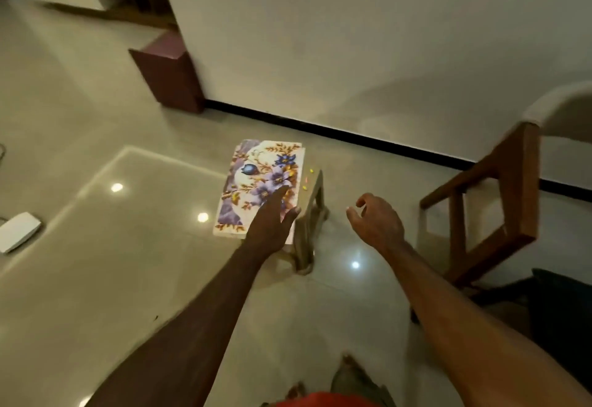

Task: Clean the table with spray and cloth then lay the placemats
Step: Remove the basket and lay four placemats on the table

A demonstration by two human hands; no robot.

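Note:
A stack of floral placemats [256, 179], white with purple and blue flowers, lies on a small beige plastic stool [312, 214] standing on the floor. My left hand [272, 220] rests flat on the near end of the stack, fingers stretched out over it. My right hand [376, 220] hovers in the air to the right of the stool, fingers loosely curled and holding nothing. No spray bottle or cloth is in view.
A wooden chair [493, 201] stands at the right near the wall. A maroon box [169, 76] sits by the wall corner at the back. A white flat device [17, 230] lies on the glossy tiled floor at the left.

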